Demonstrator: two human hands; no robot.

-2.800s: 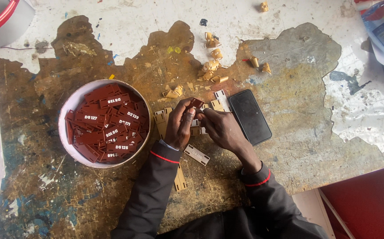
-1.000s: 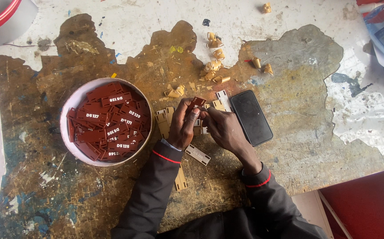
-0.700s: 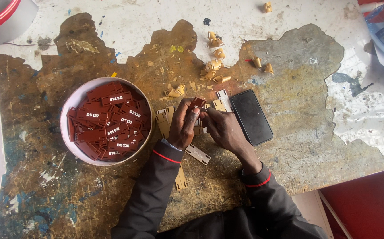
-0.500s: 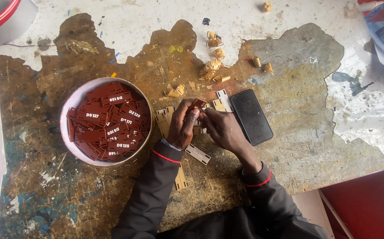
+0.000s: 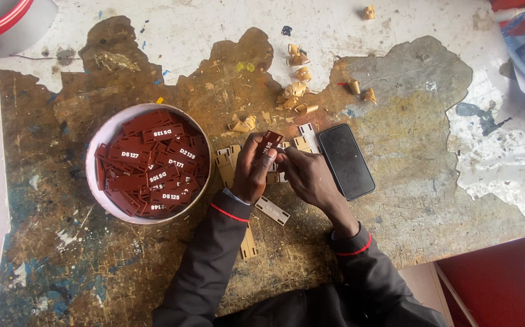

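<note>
Hands barely shifted: red tag [image 5: 270, 142] pinched by left hand [image 5: 251, 169] (right hand [image 5: 307, 175] touching).

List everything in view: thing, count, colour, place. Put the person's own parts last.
Table: one, worn brown with flaking white paint, fills the view.
Bowl: one, white, left of the hands.
Tags in bowl: a heap, count unclear, dark red with white print.
Held tag: one, dark red, between both hands.
Backing strips: several, tan, on the table around and under the hands.
Curled peelings: about ten, tan, above the hands.
Phone: one, black, screen dark, right of the hands.
Tape roll: one, red and grey, top left corner.
Left hand: dark sleeve with red cuff trim, holds the tag.
Right hand: same sleeve, fingertips at the tag.
</note>
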